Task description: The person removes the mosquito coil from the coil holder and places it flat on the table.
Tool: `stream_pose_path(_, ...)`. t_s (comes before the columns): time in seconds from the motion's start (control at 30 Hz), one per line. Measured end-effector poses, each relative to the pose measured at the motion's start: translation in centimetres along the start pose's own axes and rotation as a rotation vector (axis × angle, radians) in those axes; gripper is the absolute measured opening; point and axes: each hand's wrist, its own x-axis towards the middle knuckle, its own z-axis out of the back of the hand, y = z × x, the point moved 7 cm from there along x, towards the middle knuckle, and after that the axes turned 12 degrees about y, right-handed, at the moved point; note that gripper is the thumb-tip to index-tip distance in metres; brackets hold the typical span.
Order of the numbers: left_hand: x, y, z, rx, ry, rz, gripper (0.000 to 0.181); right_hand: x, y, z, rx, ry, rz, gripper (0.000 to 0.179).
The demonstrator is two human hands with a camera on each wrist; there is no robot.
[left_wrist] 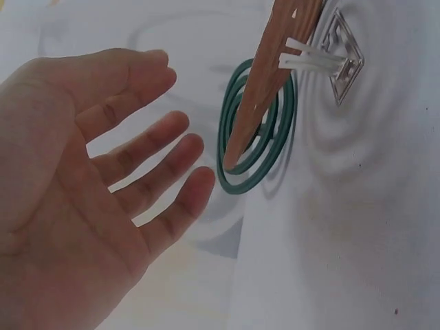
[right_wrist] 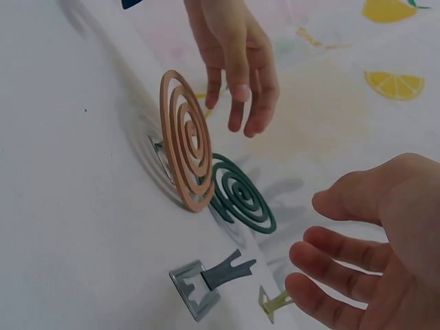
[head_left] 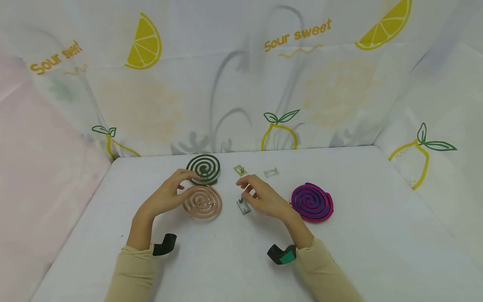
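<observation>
My left hand (head_left: 166, 195) hovers beside a brown mosquito coil (head_left: 203, 213) and a green mosquito coil (head_left: 216, 165), its fingers loosely bent and holding nothing. In the left wrist view, a metal stand (left_wrist: 342, 62) with pale upright prongs is at the brown coil, which sits raised off the table. Over on the other side, my right hand (head_left: 267, 200) is above a small grey metal stand (head_left: 244, 207) with a forked upright tab. Its fingers are relaxed, with nothing between them in the right wrist view. Whether any fingertip touches a coil is hard to tell.
Farther back lie a gold-coloured stand (head_left: 239, 170) and a silver stand (head_left: 271, 172). Stacked purple and pink coils (head_left: 311, 202) lie right of my right hand, partly behind the wrist. A lemon-print cloth (head_left: 226, 84) hangs behind the white table (head_left: 222, 268).
</observation>
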Motion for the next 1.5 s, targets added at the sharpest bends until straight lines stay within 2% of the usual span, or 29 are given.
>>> stream_pose_path(0.23,-1.2,1.7,-0.6,-0.082,0.096,0.062,0.033,1.2,0.4,-2.2,0.030,0.081,-0.031,0.038)
stream_pose_path(0.4,-1.2,2.2,-1.0,-0.096,0.112,0.059,0.028,1.9,0.5,-3.2,0.049,0.127,-0.047,0.041)
stream_pose_path(0.53,-1.4,2.2,-0.9,-0.101,0.135,0.055,0.029,2.4,0.5,-3.8,0.071,0.129,-0.069,0.042)
stream_pose_path(0.8,-2.2,2.6,-0.9,-0.133,0.190,0.089,0.035,2.9,0.1,-4.9,0.106,0.102,-0.112,0.046)
stream_pose_path(0.93,-2.3,3.0,-1.1,-0.160,0.211,0.095,0.040,2.9,0.2,-5.0,0.067,0.076,-0.119,0.044)
stream_pose_path(1.1,-2.4,3.6,-1.1,-0.173,0.240,0.111,0.040,2.8,1.1,-4.7,0.030,0.051,-0.078,0.041)
stream_pose_path(1.27,-2.2,3.8,-1.2,-0.187,0.273,0.120,0.034,2.8,1.5,-4.9,0.039,0.063,-0.048,0.040)
stream_pose_path(1.5,-2.4,4.2,-1.2,-0.184,0.283,0.121,0.034,2.9,0.9,-5.7,0.011,0.104,-0.100,0.043)
